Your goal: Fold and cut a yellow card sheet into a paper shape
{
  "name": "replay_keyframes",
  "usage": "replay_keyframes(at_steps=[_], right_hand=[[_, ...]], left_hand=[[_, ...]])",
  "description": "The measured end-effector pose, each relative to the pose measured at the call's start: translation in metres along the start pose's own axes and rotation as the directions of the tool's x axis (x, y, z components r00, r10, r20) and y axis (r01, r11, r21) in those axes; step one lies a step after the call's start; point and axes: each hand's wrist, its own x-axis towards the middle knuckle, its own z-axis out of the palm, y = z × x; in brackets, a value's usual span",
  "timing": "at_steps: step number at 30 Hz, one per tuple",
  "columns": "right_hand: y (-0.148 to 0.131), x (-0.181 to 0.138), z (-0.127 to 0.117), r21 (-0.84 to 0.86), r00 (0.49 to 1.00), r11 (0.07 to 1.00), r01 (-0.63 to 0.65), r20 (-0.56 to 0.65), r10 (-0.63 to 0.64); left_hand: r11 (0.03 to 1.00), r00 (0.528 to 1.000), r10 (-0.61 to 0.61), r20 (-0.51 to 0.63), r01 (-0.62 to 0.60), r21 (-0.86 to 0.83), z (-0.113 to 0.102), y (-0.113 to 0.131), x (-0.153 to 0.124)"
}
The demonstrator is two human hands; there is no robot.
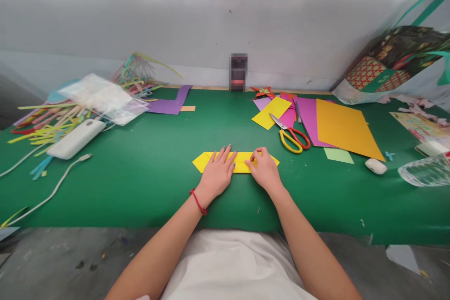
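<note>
A strip of folded yellow paper (242, 168) lies crosswise near the front of the green table, with a pointed end on each side and a crease along its middle. My left hand (217, 176) rests flat on its left part, fingers stretched out and slightly spread. On the right part, my right hand (266, 172) has its fingers curled and pinched together at the paper, near the middle crease. The fingertips' exact hold on the edge is hard to make out. Both hands cover portions of the strip.
Scissors (279, 123) lie beyond my right hand, beside yellow, magenta and orange sheets (346, 126). A white earbud case (376, 166) and a clear bottle (425, 171) are farther right. Paper strips (52, 129), a white power bank (75, 139) and a cable (58, 187) lie left.
</note>
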Motion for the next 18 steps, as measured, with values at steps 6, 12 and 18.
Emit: replay_keyframes(at_steps=[6, 12, 18], right_hand=[[-0.002, 0.001, -0.001, -0.041, 0.999, 0.999, -0.012, 0.037, 0.014], [-0.008, -0.001, -0.004, -0.118, 0.999, 0.993, -0.006, 0.041, 0.011], [-0.012, 0.0, -0.007, -0.161, 0.996, 0.986, -0.031, 0.078, 0.044]], left_hand=[[0.999, 1.0, -0.003, 0.009, 0.003, 0.035, 0.0, 0.0, 0.001], [0.998, 0.998, -0.024, 0.056, 0.021, 0.059, -0.003, 0.002, 0.002], [0.996, 0.997, -0.036, 0.065, 0.031, 0.081, -0.004, 0.003, 0.002]])
